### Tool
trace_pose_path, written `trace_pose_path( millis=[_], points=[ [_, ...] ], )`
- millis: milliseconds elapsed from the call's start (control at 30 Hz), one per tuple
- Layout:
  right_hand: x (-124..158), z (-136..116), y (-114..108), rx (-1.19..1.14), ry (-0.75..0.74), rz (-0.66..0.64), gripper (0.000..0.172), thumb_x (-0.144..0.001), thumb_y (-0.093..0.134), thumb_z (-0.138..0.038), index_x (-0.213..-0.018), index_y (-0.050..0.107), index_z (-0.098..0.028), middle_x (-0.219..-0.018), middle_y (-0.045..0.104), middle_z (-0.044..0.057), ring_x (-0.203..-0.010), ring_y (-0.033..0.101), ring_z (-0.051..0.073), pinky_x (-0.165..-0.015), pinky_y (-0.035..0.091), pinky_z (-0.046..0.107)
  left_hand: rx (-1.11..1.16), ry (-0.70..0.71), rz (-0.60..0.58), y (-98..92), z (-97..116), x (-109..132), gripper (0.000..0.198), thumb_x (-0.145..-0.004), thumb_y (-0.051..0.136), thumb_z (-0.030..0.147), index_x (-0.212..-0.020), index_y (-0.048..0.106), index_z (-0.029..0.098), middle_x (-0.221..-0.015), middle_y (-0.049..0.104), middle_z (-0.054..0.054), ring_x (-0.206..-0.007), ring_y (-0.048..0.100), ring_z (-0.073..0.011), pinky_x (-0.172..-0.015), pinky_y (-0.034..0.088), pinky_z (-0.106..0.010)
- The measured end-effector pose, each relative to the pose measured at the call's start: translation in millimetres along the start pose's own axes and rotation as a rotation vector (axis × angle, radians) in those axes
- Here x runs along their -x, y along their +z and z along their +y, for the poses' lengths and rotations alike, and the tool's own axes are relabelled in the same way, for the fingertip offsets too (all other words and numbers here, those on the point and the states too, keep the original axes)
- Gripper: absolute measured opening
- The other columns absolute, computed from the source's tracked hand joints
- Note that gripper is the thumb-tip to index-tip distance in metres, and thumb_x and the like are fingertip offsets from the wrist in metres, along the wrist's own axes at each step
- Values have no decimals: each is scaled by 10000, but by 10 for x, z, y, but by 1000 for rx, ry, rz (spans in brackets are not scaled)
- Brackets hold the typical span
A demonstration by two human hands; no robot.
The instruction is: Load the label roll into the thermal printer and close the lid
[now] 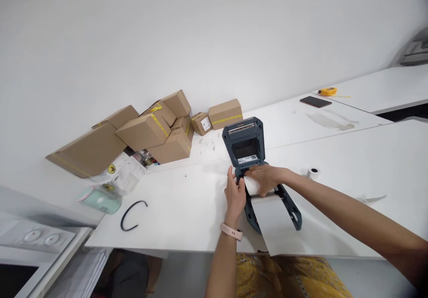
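Observation:
A dark blue-grey label printer (228, 133) stands on the white table with its lid swung up. Inside its body sits a white paper roll (251, 186), and a wide strip of paper (277, 222) runs from it down past the table's front edge. My left hand (235, 193) grips the left side of the printer, thumb by the rim. Reaching in from the right, my right hand (264, 178) is closed over the roll; its fingertips are partly hidden inside the printer.
Cardboard boxes (143, 130) are piled at the back left. A black headband (124, 217) and a mint-green pouch (103, 201) lie left. A small white roll (313, 173) stands to the right. Farther back are a phone (315, 101) and yellow tape measure (327, 91).

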State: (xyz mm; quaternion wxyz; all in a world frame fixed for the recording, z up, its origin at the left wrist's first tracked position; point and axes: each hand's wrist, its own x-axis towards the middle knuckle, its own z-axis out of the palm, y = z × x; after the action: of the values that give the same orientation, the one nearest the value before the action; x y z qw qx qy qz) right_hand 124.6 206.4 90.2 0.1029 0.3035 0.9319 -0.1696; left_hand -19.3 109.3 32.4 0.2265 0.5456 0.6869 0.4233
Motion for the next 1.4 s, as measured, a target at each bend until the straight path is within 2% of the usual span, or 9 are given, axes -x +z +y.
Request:
trace_pose_path(
  millis=[167,300,400,467,567,633,833,1100,1400],
  points=[
    [73,-53,-153,-35,-43,-38,746,-520,797,-351,-1223,626,-167,-1231,641,172,-1147,612,414,-923,491,474,-21,14,-8,3,-8,8,595,-1002,391,337,-1569,259,213,-1440,581,-167,-1293,584,-287,-1068,413,-454],
    [399,-2,-280,-209,-136,8,705,-526,775,-306,-1206,617,-204,-1203,655,105,-1102,626,362,-890,505,410,-13,15,0,17,-26,25,604,-1009,386,399,-1574,262,224,-1471,558,-162,-1337,551,-291,-1080,411,-443],
    [787,187,-341,-436,-225,46,705,-580,764,-292,-1251,557,-225,-1198,653,63,-1063,630,294,-883,501,349,-13,23,10,40,-33,30,602,-1012,374,424,-1571,272,226,-1495,539,-157,-1372,519,-289,-1089,408,-438],
    [1041,371,-348,-542,-230,91,701,-630,758,-307,-1284,515,-237,-1209,642,53,-1075,619,268,-911,482,328,-17,17,15,59,-33,28,594,-1012,371,423,-1566,281,231,-1512,523,-150,-1393,497,-286,-1099,402,-444],
    [1309,648,-310,-596,-133,192,667,-682,730,-310,-1302,492,-243,-1230,626,63,-1093,598,259,-926,455,319,-24,15,21,76,-25,23,580,-1010,364,411,-1557,297,231,-1542,492,-144,-1415,472,-285,-1117,389,-458],
    [1387,787,-263,-604,-45,236,663,-687,726,-333,-1300,493,-239,-1229,625,75,-1086,593,269,-908,452,327,-25,18,22,78,-19,23,577,-1009,363,407,-1553,303,226,-1548,485,-147,-1420,466,-285,-1119,390,-462],
    [1240,980,-69,-642,130,234,667,-653,693,-328,-1275,476,-218,-1160,646,90,-1009,602,277,-795,462,322,-23,23,23,71,-21,28,578,-1008,365,432,-1546,321,224,-1544,486,-155,-1426,458,-287,-1126,388,-458],
    [829,1136,192,-510,172,181,694,-562,704,-298,-1212,465,-259,-1073,667,66,-965,636,319,-784,478,364,-47,18,6,65,-8,32,573,-1011,347,441,-1543,326,228,-1566,460,-146,-1433,446,-289,-1130,382,-476],
    [723,1311,336,-501,158,177,703,-581,727,-342,-1233,487,-234,-1151,682,89,-1038,652,325,-836,511,370,-43,39,21,81,-35,23,565,-1012,356,427,-1536,342,217,-1564,463,-149,-1433,451,-276,-1143,378,-451]
  ],
)
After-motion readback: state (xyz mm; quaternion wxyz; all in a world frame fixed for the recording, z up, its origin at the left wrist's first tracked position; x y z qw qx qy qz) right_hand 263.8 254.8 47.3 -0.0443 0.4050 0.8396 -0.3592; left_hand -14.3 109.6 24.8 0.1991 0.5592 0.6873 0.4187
